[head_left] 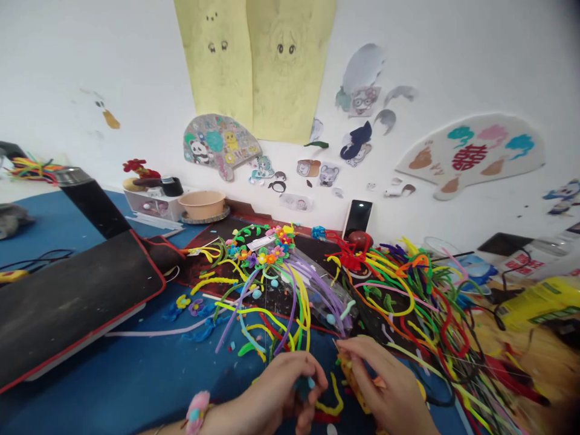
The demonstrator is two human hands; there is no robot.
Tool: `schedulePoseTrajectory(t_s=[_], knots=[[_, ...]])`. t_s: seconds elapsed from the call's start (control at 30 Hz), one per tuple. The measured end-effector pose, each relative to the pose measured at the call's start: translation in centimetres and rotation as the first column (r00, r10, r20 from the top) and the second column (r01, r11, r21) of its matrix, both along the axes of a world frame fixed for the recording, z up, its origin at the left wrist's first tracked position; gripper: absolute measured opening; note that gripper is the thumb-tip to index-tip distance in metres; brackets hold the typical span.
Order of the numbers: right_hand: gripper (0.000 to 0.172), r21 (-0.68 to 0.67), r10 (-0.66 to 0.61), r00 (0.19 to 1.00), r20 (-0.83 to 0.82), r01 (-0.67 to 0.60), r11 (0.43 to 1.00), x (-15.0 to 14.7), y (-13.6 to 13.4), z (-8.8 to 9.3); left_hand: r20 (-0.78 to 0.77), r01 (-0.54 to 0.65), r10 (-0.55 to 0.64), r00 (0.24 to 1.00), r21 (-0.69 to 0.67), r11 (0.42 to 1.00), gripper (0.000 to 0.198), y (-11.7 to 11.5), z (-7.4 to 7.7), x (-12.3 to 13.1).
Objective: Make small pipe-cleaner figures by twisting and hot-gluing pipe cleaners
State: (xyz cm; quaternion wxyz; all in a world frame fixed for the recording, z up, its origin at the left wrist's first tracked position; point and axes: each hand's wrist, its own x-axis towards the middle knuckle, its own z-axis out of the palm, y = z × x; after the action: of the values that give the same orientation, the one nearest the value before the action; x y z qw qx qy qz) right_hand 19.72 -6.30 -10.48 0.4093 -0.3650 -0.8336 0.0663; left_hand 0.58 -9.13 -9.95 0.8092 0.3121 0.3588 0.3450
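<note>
My left hand [294,383], with a fluffy pink and blue band [198,411] at its wrist, is curled around a small blue fuzzy piece [304,386]. To its right, my right hand [385,377] has thumb and index finger pinched together; what is between the tips is too small to make out. Something orange-yellow [356,386] lies under and beside the right fingers. A bent yellow pipe cleaner [335,396] rests between the two hands. Just beyond them are purple pipe cleaners [317,284] in clear plastic and a cluster of colourful fuzzy flowers [267,251].
A dark red-edged board [77,302] and a black bottle [95,205] stand left. Tangled pipe cleaners [435,308] spread at the right, near a yellow packet [541,302]. A phone [357,219] leans on the wall behind, and a peach bowl [202,205] sits back left.
</note>
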Motion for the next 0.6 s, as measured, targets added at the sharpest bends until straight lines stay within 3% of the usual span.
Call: schedulePoseTrajectory(t_s=[0.1,0.2,0.3,0.33,0.37,0.4,0.43,0.5,0.53,0.6], knots=[[0.023,0.051,-0.021,1.000,0.011,0.021,0.998,0.1,0.3,-0.1,-0.086,0.097,-0.096,0.992,0.014,0.995,0.015,0.1,-0.6,0.4],[0.023,0.049,-0.034,0.999,0.022,0.033,0.998,0.2,0.5,0.1,-0.180,0.180,-0.156,0.971,0.127,0.975,0.016,-0.2,-0.7,0.5],[0.024,0.066,-0.012,1.000,0.028,0.010,0.998,0.2,0.5,0.5,-0.466,0.235,-0.075,0.881,0.295,0.926,0.027,0.0,0.4,-0.5],[0.023,0.072,-0.003,1.000,0.028,0.001,0.997,0.2,0.4,0.6,-0.580,0.208,0.099,0.809,0.439,0.874,0.029,0.4,0.9,-1.1],[0.023,0.079,0.003,1.000,0.027,-0.005,0.997,0.3,0.4,0.7,-0.646,0.220,0.277,0.712,0.579,0.785,0.029,1.0,1.4,-1.8],[0.023,0.083,0.005,1.000,0.026,-0.007,0.997,0.3,0.4,0.7,-0.687,0.252,0.440,0.579,0.664,0.704,0.030,1.9,1.8,-2.5],[0.023,0.082,0.005,1.000,0.028,-0.007,0.997,0.3,0.4,0.7,-0.731,0.325,0.533,0.426,0.673,0.665,0.030,2.9,2.1,-3.2],[0.023,0.066,0.008,0.999,0.042,-0.011,0.998,0.4,0.4,0.4,-0.803,0.476,0.594,0.041,0.538,0.695,0.030,5.4,2.4,-4.4],[0.024,0.056,0.011,0.999,0.052,-0.013,0.998,0.5,0.4,0.3,-0.803,0.471,0.594,-0.040,0.509,0.720,0.031,6.7,2.3,-4.8],[0.024,0.038,0.014,0.997,0.070,-0.017,0.999,0.6,0.4,0.0,-0.809,0.460,0.576,-0.120,0.469,0.754,0.032,9.2,1.9,-5.3]])
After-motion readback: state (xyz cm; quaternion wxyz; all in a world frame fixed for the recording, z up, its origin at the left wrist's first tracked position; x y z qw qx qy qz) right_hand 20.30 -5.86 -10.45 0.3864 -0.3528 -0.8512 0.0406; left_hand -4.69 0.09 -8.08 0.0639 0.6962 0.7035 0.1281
